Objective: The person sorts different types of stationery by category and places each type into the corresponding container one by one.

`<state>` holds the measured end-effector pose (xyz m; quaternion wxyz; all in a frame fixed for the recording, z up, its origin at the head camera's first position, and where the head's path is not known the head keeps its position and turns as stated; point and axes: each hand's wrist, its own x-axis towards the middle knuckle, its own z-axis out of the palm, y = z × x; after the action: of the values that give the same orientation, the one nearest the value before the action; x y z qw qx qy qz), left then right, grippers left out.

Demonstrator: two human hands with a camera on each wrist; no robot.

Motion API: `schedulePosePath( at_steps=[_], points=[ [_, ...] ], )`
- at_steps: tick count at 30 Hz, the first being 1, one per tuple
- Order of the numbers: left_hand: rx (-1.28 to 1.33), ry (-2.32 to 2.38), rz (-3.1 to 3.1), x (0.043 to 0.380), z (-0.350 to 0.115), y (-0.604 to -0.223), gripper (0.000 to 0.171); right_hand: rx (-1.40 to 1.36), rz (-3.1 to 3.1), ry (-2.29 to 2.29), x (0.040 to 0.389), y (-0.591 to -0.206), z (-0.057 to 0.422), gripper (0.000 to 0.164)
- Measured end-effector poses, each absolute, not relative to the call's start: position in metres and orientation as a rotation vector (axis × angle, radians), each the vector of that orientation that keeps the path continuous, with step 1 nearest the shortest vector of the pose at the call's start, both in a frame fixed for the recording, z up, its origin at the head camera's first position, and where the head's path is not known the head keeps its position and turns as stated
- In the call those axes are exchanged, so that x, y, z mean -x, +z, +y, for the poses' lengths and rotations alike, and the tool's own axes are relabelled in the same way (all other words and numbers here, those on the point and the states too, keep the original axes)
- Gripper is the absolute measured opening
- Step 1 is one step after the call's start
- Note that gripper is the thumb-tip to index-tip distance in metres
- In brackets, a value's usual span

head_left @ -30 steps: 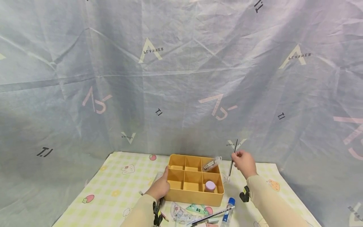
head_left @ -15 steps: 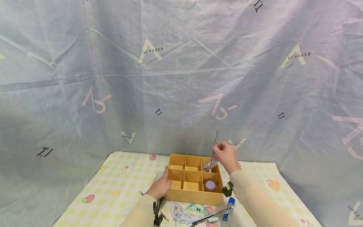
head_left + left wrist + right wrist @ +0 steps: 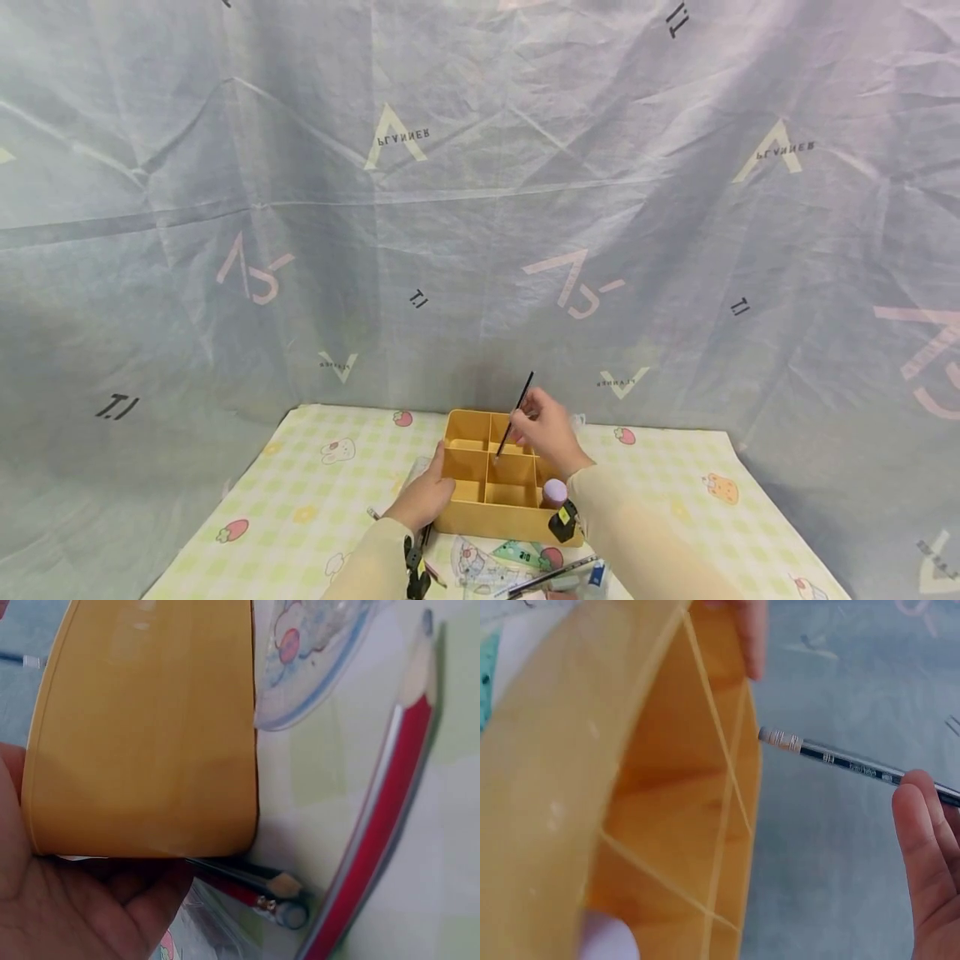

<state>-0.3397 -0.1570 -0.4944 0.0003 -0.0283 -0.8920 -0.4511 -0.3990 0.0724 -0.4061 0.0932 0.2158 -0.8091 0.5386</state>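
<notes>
A yellow organizer box [image 3: 510,523] with six-like rows of compartments stands on the table. My left hand [image 3: 423,497] grips its left side, with a digit over the rim and curled fingers along the outer wall. Above the middle compartments, my right hand [image 3: 547,429] pinches a dark pencil [image 3: 840,757]. This pencil is tilted, its eraser end pointing down and its other end up. A lilac round-topped item [image 3: 555,492] sits in the front right compartment. Most of a clear case [image 3: 577,421] at the back right is hidden behind my right hand.
In front of the box lie a clear patterned ruler [image 3: 472,562], a green set square [image 3: 517,552], another dark pencil [image 3: 555,573] and a blue-labelled tube [image 3: 597,573]. A red pencil [image 3: 382,795] lies near the left hand. A grey curtain [image 3: 480,208] hangs behind the table.
My right hand has carried the pencil leftward from beside the box, across the back right compartment, to above the middle. My left hand stays on the box.
</notes>
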Motion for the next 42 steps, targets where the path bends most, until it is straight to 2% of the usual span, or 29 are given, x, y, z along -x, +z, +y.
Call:
schedulePosePath(
  at_steps=[8,13,19,25,33,42],
  points=[
    [0.095,-1.526,-2.804,0.338,-0.16,-0.497,0.061,-0.78,-2.497,1.544,0.387,-0.43,0.046,0.005],
    [0.098,-1.495,-2.822,0.343,-0.163,-0.499,0.067,-0.895,-2.582,1.305,0.385,-0.445,0.032,0.004],
    [0.091,-1.54,-2.817,0.343,-0.161,-0.498,0.07,-0.947,-2.621,1.301,0.386,-0.461,0.025,0.008],
    [0.159,-1.509,-2.801,0.345,-0.16,-0.499,0.068,-0.944,-2.666,1.234,0.386,-0.465,0.018,0.015],
    [0.181,-1.398,-2.806,0.343,-0.161,-0.498,0.067,-0.964,-2.671,1.037,0.389,-0.472,0.011,0.017],
    [0.185,-1.377,-2.81,0.341,-0.163,-0.495,0.065,-1.107,-2.686,1.104,0.391,-0.474,0.011,0.016]
  ],
)
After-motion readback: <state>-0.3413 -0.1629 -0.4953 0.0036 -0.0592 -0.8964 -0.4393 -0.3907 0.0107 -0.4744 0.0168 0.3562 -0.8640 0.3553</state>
